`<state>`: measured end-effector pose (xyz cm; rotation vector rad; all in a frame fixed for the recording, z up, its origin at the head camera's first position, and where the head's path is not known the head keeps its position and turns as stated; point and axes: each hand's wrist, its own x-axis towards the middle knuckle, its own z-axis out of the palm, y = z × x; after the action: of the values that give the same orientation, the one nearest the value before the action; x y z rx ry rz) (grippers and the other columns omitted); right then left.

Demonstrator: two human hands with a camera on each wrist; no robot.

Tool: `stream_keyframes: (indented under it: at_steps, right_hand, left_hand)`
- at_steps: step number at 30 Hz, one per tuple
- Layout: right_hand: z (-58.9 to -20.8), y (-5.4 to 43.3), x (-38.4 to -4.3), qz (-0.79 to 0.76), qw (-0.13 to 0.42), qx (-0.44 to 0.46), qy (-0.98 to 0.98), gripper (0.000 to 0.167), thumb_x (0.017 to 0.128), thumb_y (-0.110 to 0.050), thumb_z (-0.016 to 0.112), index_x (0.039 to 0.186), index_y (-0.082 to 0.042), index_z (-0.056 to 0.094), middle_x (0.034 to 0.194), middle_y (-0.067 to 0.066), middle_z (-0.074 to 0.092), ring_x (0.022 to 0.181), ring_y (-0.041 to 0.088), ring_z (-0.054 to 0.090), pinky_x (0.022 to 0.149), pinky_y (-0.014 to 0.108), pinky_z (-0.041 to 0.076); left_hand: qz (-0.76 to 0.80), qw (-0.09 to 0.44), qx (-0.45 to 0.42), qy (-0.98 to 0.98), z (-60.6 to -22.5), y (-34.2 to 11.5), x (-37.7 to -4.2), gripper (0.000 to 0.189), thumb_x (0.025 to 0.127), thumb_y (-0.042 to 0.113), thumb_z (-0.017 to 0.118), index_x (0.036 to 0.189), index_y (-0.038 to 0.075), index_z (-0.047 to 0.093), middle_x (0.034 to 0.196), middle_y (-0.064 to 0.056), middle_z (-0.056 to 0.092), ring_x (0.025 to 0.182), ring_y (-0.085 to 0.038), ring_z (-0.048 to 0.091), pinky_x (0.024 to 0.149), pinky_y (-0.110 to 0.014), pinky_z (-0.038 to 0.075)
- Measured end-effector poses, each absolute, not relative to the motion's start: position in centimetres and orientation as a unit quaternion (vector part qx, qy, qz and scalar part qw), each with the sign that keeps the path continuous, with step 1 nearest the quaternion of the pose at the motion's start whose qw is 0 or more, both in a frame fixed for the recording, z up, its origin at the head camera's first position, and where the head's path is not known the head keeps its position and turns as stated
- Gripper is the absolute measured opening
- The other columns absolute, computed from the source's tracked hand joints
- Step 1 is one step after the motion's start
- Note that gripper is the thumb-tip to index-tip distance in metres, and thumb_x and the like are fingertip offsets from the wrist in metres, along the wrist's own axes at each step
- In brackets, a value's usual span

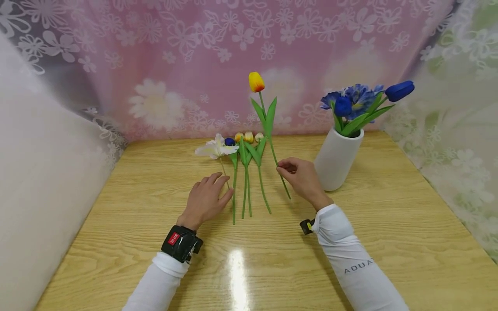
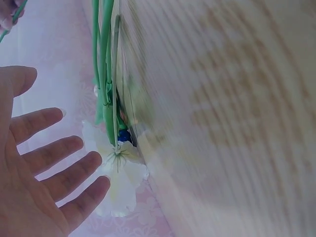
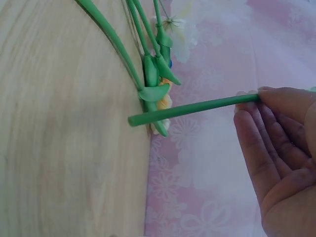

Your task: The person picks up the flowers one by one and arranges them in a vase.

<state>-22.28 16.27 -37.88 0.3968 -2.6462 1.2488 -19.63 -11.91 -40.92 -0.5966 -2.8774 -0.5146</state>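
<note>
On my head cam, the yellow-orange tulip (image 1: pixel 269 123) is upper ctr, tilted slightly, stem pinched btwn thumb and fingertips of the R hand (image 1: pixel 302 178). L hand (image 1: pixel 206 198), fingers loosely spread and gripping nothing (wrist cam agrees), is left of ctr near the white flower (image 1: pixel 216 149) and lying tulips (image 1: pixel 243 153). White vase (image 1: pixel 336 162) w/ blue flowers (image 1: pixel 359 101), frame right.

The right hand (image 1: pixel 301 177) pinches a yellow-orange tulip (image 1: pixel 269 125) by its stem; just right of it stands a white vase (image 1: pixel 337 160) of blue flowers (image 1: pixel 359 101). Beyond the left hand (image 1: pixel 206 198) I see a white flower (image 1: pixel 216 148), and between both hands, more tulips (image 1: pixel 243 152).
</note>
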Motion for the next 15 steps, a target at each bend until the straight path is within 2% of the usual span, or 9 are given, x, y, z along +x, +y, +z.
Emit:
stream_keyframes:
  at_steps: [11, 15]
  right_hand:
    - [-35.9, 17.3, -22.0, 0.44, 0.196, 0.148, -0.864, 0.021, 0.088, -0.012, 0.07, 0.105, 0.0, 0.07, 0.096, 0.011, 0.069, 0.084, 0.022, 0.067, 0.075, 0.037, 0.054]
    - [-35.3, 17.8, -22.0, 0.453, 0.217, 0.15, -0.852, 0.02, 0.088, -0.011, 0.07, 0.104, 0.002, 0.07, 0.096, 0.012, 0.07, 0.083, 0.022, 0.066, 0.073, 0.032, 0.054]
  left_hand:
    - [-0.173, 0.088, -0.213, -0.958, -40.7, -11.1, -19.9, 0.048, 0.098, 0.043, 0.05, 0.132, 0.011, 0.057, 0.138, -0.015, 0.048, 0.12, -0.036, 0.049, 0.093, -0.055, 0.04]
    - [-0.175, 0.088, -0.216, -0.957, -40.6, -10.8, -20.1, 0.048, 0.098, 0.043, 0.05, 0.132, 0.011, 0.057, 0.138, -0.014, 0.048, 0.12, -0.036, 0.049, 0.093, -0.055, 0.041]
